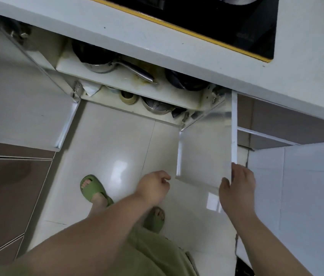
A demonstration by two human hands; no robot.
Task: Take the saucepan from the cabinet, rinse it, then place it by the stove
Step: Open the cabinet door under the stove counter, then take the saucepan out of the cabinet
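Note:
The cabinet below the counter stands open, both doors swung out. On its upper shelf [117, 76] lies a steel saucepan [99, 65] with a long metal handle [137, 71] pointing right. My right hand [236, 188] rests on the lower edge of the right cabinet door [205, 148], fingers spread around its corner. My left hand [153, 186] hovers over the floor just left of that door, fingers loosely curled and holding nothing. The black stove [226, 26] sits on the white counter above.
A dark pan [185, 81] sits right of the saucepan and a dark pot [91, 52] behind it. The lower shelf holds a steel lid [155, 107] and a tape roll [128, 98]. The left door [22, 108] stands open. Green slippers [93, 190] on glossy tiles.

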